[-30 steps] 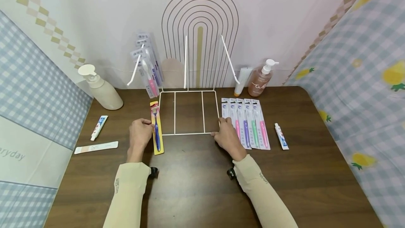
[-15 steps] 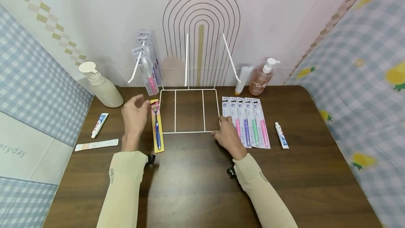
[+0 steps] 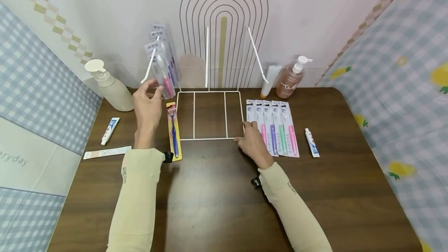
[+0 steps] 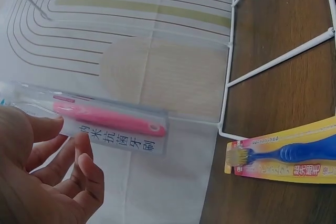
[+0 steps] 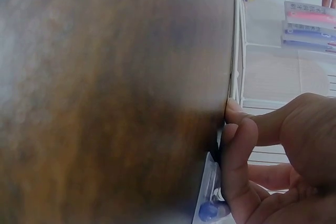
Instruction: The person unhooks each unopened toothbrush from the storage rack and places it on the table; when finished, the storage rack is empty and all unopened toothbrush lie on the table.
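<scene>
My left hand [image 3: 147, 106] is raised beside the front pink packaged toothbrush [image 3: 167, 85], which hangs with others on the left prong of a white wire rack [image 3: 209, 139]. In the left wrist view, thumb and fingers lie apart near the lower part of that pack [image 4: 113, 119]; whether they touch it is unclear. My right hand [image 3: 253, 141] pinches the rack's front right corner between thumb and fingers. Near the rack's left side lies a blue toothbrush [image 3: 174, 131] on a yellow card. Several packaged toothbrushes [image 3: 273, 135] lie in a row beside my right hand.
A cream pump bottle [image 3: 113, 92] stands back left, above a small toothpaste tube [image 3: 110, 131] and a flat sachet [image 3: 107, 152]. Back right are a white tube [image 3: 271, 81] and a brown pump bottle [image 3: 289, 83]. Another small tube [image 3: 312, 143] lies far right.
My left hand has left the yellow-carded toothbrush and risen toward the hanging packs. The right hand stays at the rack's corner. The head view has tilted slightly down.
</scene>
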Available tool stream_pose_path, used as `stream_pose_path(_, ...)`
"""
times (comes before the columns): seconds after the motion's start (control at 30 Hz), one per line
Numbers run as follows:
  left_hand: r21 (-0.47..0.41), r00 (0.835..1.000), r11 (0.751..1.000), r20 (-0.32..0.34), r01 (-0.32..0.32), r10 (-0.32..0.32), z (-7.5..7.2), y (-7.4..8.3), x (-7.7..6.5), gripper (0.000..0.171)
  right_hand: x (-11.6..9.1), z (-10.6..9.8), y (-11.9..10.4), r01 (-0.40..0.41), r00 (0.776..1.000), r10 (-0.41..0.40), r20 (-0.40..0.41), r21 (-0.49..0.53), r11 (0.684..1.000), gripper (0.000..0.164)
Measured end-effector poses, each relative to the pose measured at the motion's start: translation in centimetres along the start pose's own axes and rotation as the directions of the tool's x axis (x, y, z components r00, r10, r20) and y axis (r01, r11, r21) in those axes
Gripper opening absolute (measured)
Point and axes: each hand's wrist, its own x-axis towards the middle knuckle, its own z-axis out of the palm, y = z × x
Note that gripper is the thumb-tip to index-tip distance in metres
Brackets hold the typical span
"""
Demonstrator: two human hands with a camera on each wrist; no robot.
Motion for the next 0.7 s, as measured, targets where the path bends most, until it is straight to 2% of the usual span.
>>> stream_pose_path(0.2,-0.058,1.000,0.998,-0.012,0.004,-0.005,0.14,0.05,-0.16,0.029,-0.22,-0.02,-0.07,0.003,1.000,-0.003,-0.004,0.011,1.000,0.082)
stream_pose_path(0.7,-0.113,1.000,0.994,-0.011,-0.004,0.003,-0.23,0.01,-0.71,0.022,-0.13,0.22,0.05,0.002,1.000,-0.002,-0.018,-0.008,1.000,0.082)
